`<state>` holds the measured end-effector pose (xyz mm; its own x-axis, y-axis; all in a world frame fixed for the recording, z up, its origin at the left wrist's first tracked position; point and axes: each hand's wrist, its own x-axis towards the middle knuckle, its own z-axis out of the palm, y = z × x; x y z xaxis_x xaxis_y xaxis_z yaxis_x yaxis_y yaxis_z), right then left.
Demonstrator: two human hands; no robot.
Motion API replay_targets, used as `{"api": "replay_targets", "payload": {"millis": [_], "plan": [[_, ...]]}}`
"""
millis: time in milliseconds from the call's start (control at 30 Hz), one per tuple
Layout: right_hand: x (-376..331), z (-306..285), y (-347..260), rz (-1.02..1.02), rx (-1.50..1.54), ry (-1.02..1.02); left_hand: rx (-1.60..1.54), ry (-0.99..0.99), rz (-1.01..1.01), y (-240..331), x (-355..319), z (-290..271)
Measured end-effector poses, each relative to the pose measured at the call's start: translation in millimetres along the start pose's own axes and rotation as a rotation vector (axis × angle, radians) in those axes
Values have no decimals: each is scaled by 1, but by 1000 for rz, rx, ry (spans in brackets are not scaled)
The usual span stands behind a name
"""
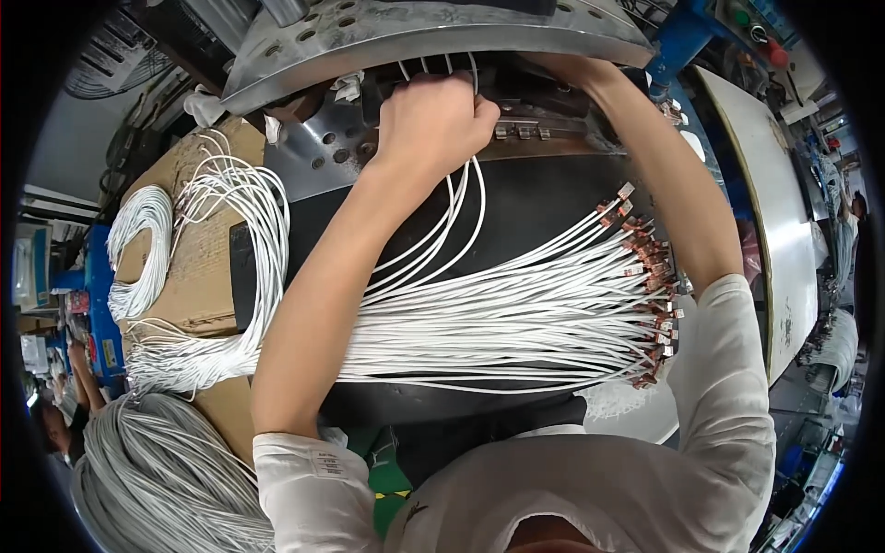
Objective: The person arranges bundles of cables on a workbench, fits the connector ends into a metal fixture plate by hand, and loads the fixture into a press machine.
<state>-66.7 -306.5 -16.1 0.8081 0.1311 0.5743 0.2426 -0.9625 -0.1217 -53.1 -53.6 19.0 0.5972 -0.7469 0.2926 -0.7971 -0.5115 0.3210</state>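
Note:
My left hand [431, 118] is closed around several white cables [477, 207]. Their upper ends rise past my knuckles under the thick metal plate [442, 44] of a machine, and their lower lengths curve down to a large bundle. That bundle of white cables [489, 323] lies across a black surface, its right ends fitted with copper-coloured terminals [656, 286]. My right hand [560, 66] reaches beneath the same plate, near the dark machine tooling [544, 101]; the plate's edge hides its fingers and anything in them.
Coiled white cables [143, 249] rest on cardboard [198, 276] at the left. A big bundle of grey cables [166, 475] fills the lower left. The plate overhangs both hands. A pale tabletop [770, 221] stands at the right, and another person's arm [88, 380] shows at far left.

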Motion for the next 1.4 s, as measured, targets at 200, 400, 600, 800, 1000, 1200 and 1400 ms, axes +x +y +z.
{"api": "replay_targets", "payload": {"millis": [200, 400, 600, 800, 1000, 1200, 1400], "plan": [[6, -7, -19, 35, 218, 51, 25, 34, 26, -3, -1, 3], [-56, -91, -148, 241, 505, -157, 151, 257, 209, 11, -63, -37], [-237, -163, -266, 114, 1810, -1000, -1637, -443, -103, 30, -287, -84], [-419, -87, -338, 1528, 1673, 41, -1614, -19, -1011, 18, -422, 6], [-401, -38, -334, 1603, 1526, 475, -1569, 339, -1125, -3, -432, 51], [-379, -45, -331, 1436, 1862, 276, -1373, 397, -1273, -3, -424, 42], [-360, -42, -330, 1443, 1885, 293, -1236, 329, -1181, -14, -422, 41]]}}
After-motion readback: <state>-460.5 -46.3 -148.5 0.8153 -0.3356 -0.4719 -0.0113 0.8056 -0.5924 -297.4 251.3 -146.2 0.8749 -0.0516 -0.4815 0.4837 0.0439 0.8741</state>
